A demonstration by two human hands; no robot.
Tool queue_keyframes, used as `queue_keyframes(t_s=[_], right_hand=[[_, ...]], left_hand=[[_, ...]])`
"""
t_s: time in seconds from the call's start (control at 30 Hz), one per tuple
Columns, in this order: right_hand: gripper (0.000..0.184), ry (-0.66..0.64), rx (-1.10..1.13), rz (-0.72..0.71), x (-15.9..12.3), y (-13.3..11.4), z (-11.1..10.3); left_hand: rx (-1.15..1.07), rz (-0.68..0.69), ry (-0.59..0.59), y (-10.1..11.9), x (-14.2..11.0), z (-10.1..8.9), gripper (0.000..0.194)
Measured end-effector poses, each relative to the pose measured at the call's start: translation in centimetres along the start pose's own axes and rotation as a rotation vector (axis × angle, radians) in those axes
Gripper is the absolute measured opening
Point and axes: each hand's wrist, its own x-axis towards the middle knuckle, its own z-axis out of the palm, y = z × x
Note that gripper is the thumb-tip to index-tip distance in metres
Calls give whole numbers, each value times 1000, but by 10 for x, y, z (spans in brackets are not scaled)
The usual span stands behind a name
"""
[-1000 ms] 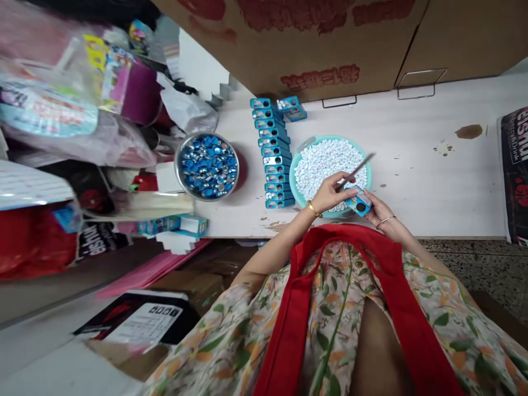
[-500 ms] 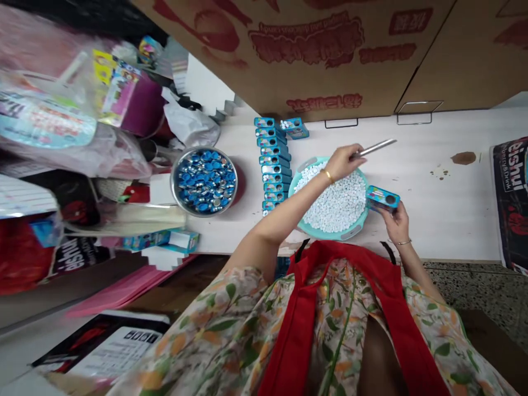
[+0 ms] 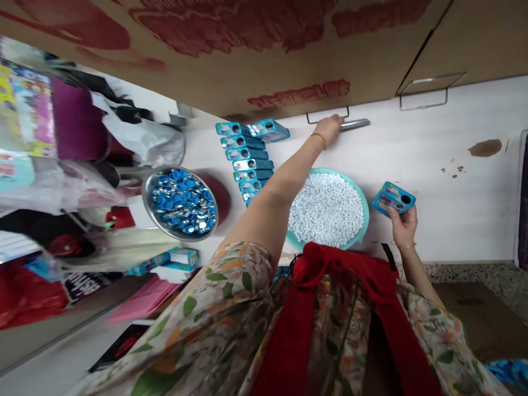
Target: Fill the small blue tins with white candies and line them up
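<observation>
My left hand (image 3: 329,130), a gold bracelet at its wrist, reaches to the back of the table with its fingers round one end of a narrow metal tool (image 3: 355,124). Whether that is a scoop or a blade I cannot tell. My right hand (image 3: 404,225) grips a blue candy box (image 3: 394,198) by its near edge, tilted, with a dark round hole facing up. Between the hands stands a mint-green basin (image 3: 365,212) full of small white candies (image 3: 328,212).
A row of blue boxes (image 3: 247,154) stands left of the basin, partly behind my left arm. Farther left is a metal bowl (image 3: 145,195) of blue and silver caps (image 3: 183,201). A large cardboard box (image 3: 289,66) with wire handles (image 3: 424,91) borders the back. Bags crowd the left.
My left hand has moved with the metal tool from over the basin to the table's back. My right hand has carried the box from the basin out to its right. The view has shifted.
</observation>
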Motion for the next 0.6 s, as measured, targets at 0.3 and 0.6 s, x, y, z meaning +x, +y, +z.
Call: queue_keyframes(t_s=[0.3,0.6], right_hand=[[49,-208,-383,-292,1,-29,4],[50,-409,-347,-462,-23,-7,-5]], left_hand=[[-637,470,130,106,-234,-36,12],[-599,420,243,99,-325,9,41]])
